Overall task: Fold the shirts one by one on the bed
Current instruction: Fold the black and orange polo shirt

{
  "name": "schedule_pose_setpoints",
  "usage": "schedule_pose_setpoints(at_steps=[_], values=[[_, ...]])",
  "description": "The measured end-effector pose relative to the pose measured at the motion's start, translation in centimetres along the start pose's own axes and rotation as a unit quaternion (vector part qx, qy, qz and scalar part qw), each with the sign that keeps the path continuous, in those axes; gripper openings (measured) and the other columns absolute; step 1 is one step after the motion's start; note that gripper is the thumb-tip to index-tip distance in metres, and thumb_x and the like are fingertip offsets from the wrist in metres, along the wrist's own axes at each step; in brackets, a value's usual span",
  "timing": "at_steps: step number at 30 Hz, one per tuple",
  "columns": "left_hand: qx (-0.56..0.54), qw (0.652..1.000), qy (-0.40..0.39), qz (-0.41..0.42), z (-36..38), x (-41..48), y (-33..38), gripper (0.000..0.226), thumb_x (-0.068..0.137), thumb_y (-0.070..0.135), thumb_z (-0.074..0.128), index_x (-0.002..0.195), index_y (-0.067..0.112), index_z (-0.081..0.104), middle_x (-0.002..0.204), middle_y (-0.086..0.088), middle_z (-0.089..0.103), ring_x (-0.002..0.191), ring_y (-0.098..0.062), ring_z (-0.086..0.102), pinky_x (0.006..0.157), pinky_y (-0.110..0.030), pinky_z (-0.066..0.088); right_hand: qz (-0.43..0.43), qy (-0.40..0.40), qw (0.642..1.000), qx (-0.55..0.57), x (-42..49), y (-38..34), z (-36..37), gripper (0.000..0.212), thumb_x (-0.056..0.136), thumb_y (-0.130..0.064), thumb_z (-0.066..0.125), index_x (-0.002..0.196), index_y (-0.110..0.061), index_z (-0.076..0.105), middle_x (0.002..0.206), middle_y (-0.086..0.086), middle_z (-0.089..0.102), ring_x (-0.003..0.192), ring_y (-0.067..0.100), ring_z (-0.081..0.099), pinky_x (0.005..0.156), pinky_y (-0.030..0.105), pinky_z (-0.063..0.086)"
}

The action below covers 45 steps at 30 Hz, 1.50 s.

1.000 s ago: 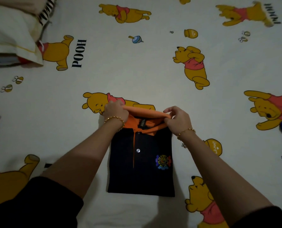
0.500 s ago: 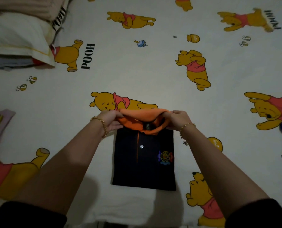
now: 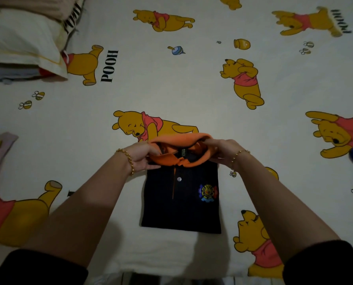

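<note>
Black polo shirt with orange knit collar (image 3: 179,204): folded to a neat rectangle, front up, lying flat on the white cartoon-bear printed bed sheet (image 3: 171,89), centre of the bed and near the person.

Left hand (image 3: 144,156) and right hand (image 3: 221,150): both have fingers curled around the collar, one at each end, holding it raised off the shirt body.

Risks (judgement):
- Uneven pull on the collar could drag the light rectangle across the sheet and skew its edges.
- Lifting too high could loosen whatever is tucked underneath and undo the fold.
- If the collar is let go bunched, it may set lumpy and a stack would sit crooked.

Writing:
- "POOH" (image 3: 109,66) in black capitals on the sheet; repeated at far right (image 3: 340,21).
- Neck label (image 3: 183,152): unreadable.
- Multicoloured chest crest (image 3: 208,192): lettering too small to read.
</note>
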<state>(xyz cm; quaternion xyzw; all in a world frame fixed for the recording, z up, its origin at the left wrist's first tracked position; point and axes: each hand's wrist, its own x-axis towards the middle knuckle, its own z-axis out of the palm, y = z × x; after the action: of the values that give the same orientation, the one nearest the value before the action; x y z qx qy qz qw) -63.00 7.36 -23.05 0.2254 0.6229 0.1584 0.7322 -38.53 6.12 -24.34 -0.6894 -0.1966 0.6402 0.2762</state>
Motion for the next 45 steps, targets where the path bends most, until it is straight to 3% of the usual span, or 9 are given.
schedule_pose_setpoints(at_steps=[6,10,16,21,26,35,38,41,45], values=[[0.021,0.990,0.126,-0.059,0.0,0.3,-1.1,0.044,0.089,0.006,0.061,0.130,0.004,0.047,0.130,-0.012,0.053,0.087,-0.022,0.060,0.079,-0.038,0.051,0.026,-0.046,0.998,0.041,0.2,0.3,-0.7,0.043,0.080,-0.026,0.073,0.114,-0.003,0.060,0.095,0.009,0.064,0.088,0.019,0.063,0.069,0.030,0.054],[-0.058,0.989,0.134,-0.001,-0.1,0.1,-1.3,0.012,0.090,-0.003,0.054,0.102,-0.004,0.056,0.113,-0.018,0.062,0.070,-0.020,0.062,0.070,-0.031,0.053,-0.011,0.017,0.997,0.081,0.3,0.7,-0.6,0.042,0.077,-0.027,0.077,0.105,0.000,0.060,0.098,0.014,0.065,0.091,0.023,0.064,0.070,0.031,0.055],[-0.348,0.937,-0.033,0.016,-1.5,-0.5,-1.6,0.030,0.094,-0.006,0.037,0.120,0.001,0.051,0.099,-0.020,0.069,0.085,-0.029,0.070,0.082,-0.043,0.054,-0.006,0.091,0.968,0.232,1.2,0.6,-0.3,0.064,0.066,-0.029,0.086,0.116,0.002,0.058,0.110,0.019,0.065,0.096,0.030,0.066,0.067,0.039,0.058],[-0.258,0.965,-0.037,0.006,0.1,-0.3,-2.6,0.036,0.088,0.001,0.053,0.124,0.006,0.051,0.107,-0.016,0.066,0.096,-0.027,0.066,0.075,-0.041,0.058,0.062,-0.017,0.976,0.210,0.6,1.6,1.0,0.032,0.085,-0.033,0.069,0.105,-0.011,0.059,0.097,0.009,0.064,0.087,0.020,0.063,0.067,0.033,0.057],[-0.135,0.989,0.044,-0.038,1.4,0.6,-1.9,0.039,0.086,0.011,0.063,0.122,0.005,0.050,0.100,-0.017,0.062,0.082,-0.026,0.064,0.068,-0.040,0.059,0.057,-0.031,0.980,0.187,0.8,2.4,1.8,0.051,0.085,-0.034,0.068,0.126,-0.011,0.051,0.121,0.011,0.060,0.092,0.019,0.064,0.065,0.031,0.055],[-0.319,0.946,0.051,-0.020,1.9,1.1,-2.0,0.030,0.083,-0.019,0.037,0.088,0.005,0.055,0.088,-0.011,0.057,0.079,-0.019,0.058,0.065,-0.035,0.058,0.053,-0.044,0.973,0.222,0.9,2.5,2.5,0.019,0.093,-0.027,0.059,0.103,-0.011,0.057,0.101,0.008,0.066,0.088,0.019,0.065,0.069,0.029,0.055],[-0.283,0.956,0.074,-0.034,2.0,0.9,-1.9,0.012,0.088,0.005,0.048,0.097,0.003,0.055,0.089,-0.012,0.060,0.080,-0.024,0.059,0.067,-0.040,0.058,0.046,-0.042,0.976,0.207,0.9,2.3,2.7,0.022,0.093,-0.026,0.059,0.108,-0.009,0.056,0.103,0.009,0.066,0.090,0.020,0.065,0.070,0.030,0.054],[-0.230,0.966,0.095,-0.067,1.9,1.3,-1.0,0.049,0.086,0.051,0.055,0.099,0.004,0.058,0.096,-0.010,0.060,0.083,-0.026,0.059,0.071,-0.041,0.055,0.042,-0.036,0.979,0.198,0.9,2.3,2.8,0.022,0.094,-0.024,0.058,0.110,-0.008,0.054,0.100,0.009,0.066,0.088,0.020,0.064,0.068,0.030,0.053],[-0.102,0.982,0.135,-0.086,2.7,1.5,0.1,0.056,0.080,0.059,0.060,0.103,0.007,0.054,0.096,-0.006,0.055,0.076,-0.019,0.056,0.060,-0.039,0.057,0.042,-0.031,0.980,0.192,1.1,2.4,3.0,0.031,0.094,-0.023,0.057,0.120,-0.006,0.052,0.105,0.010,0.065,0.090,0.020,0.064,0.068,0.030,0.053]])
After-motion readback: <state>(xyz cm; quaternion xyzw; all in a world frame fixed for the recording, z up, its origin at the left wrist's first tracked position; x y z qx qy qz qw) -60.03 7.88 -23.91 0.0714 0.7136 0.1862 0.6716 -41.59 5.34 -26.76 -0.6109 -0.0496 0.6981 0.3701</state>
